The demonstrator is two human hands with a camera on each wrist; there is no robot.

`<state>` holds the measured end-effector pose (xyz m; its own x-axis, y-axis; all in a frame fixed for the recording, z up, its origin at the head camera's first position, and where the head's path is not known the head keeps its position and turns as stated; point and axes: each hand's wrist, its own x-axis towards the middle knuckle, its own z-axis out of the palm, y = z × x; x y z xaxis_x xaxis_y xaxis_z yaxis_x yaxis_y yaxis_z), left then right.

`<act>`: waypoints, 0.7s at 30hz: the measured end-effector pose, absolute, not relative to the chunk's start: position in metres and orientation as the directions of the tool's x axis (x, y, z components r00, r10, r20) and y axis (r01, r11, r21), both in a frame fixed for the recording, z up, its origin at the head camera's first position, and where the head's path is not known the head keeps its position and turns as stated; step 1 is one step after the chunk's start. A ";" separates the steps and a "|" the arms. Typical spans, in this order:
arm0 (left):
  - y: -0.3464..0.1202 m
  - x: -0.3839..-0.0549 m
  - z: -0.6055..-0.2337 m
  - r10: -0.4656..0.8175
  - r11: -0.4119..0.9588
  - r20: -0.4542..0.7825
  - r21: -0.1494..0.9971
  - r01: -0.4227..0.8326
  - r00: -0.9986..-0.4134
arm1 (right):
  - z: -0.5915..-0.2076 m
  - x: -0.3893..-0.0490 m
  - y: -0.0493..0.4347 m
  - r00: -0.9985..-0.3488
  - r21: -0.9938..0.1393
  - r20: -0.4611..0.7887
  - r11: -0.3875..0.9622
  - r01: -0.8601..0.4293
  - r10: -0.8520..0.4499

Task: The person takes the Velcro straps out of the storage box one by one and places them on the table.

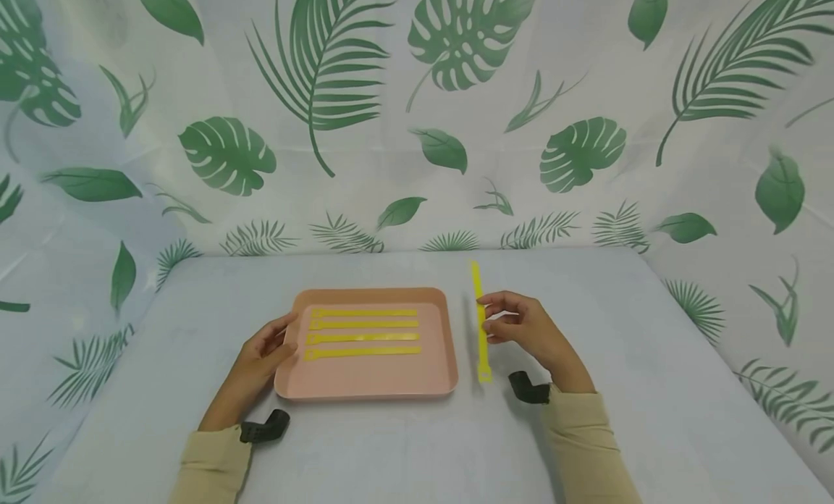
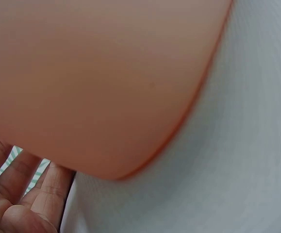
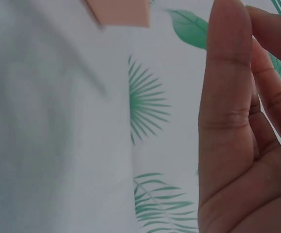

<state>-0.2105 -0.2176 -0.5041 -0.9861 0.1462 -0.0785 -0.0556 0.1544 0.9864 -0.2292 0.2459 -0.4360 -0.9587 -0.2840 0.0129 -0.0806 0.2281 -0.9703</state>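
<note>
My left hand (image 1: 260, 355) holds a shallow pink tray (image 1: 365, 381) by its left rim, with the fingers near the back corner and the thumb lower down. In the left wrist view the tray's curved edge (image 2: 130, 145) fills the upper left, and fingers (image 2: 53, 189) show beneath it. Several yellow cable ties (image 1: 365, 338) lie side by side in the tray, their slotted heads to the left. Just right of the tray, my right hand (image 1: 531, 334) pinches another yellow cable tie (image 1: 482, 348) near its middle, slotted head towards me. The right wrist view shows fingers (image 3: 227, 97), but no tie is discernible.
A pale cloth covers the table (image 1: 404, 453). Behind it and at both sides hangs a white curtain (image 1: 391, 156) printed with green leaves. Each wrist carries a small black camera mount, one at the left (image 1: 266, 427) and one at the right (image 1: 528, 388).
</note>
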 end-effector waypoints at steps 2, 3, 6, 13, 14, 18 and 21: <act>-0.218 -0.211 -0.504 0.145 0.151 -0.081 0.987 -0.059 -0.986 | -0.438 -0.230 0.248 -0.957 -0.969 -0.009 0.240 -0.064 -0.290; -0.218 -0.211 -0.505 0.143 0.151 -0.083 0.987 -0.062 -0.986 | -0.439 -0.230 0.250 -0.956 -0.968 -0.023 0.245 -0.051 -0.291; -0.218 -0.211 -0.505 0.141 0.150 -0.086 0.987 -0.064 -0.986 | -0.443 -0.232 0.252 -0.948 -0.965 -0.063 0.262 -0.022 -0.312; -0.217 -0.212 -0.507 0.142 0.150 -0.076 0.987 -0.055 -0.987 | -0.450 -0.236 0.255 -0.936 -0.951 -0.120 0.308 0.013 -0.332; -0.217 -0.212 -0.507 0.142 0.151 -0.074 0.987 -0.053 -0.987 | -0.451 -0.236 0.255 -0.936 -0.949 -0.127 0.313 0.019 -0.328; -0.218 -0.212 -0.506 0.140 0.157 -0.080 0.986 -0.058 -0.987 | -0.456 -0.236 0.256 -0.934 -0.936 -0.158 0.349 0.040 -0.319; -0.218 -0.212 -0.506 0.139 0.157 -0.089 0.985 -0.067 -0.986 | -0.460 -0.235 0.257 -0.927 -0.928 -0.191 0.368 0.063 -0.322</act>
<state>-0.2118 -0.2180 -0.5061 -0.9862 0.1390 -0.0894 -0.0671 0.1574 0.9852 -0.2352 0.2567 -0.4599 -0.9272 -0.3223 -0.1907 0.0630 0.3676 -0.9279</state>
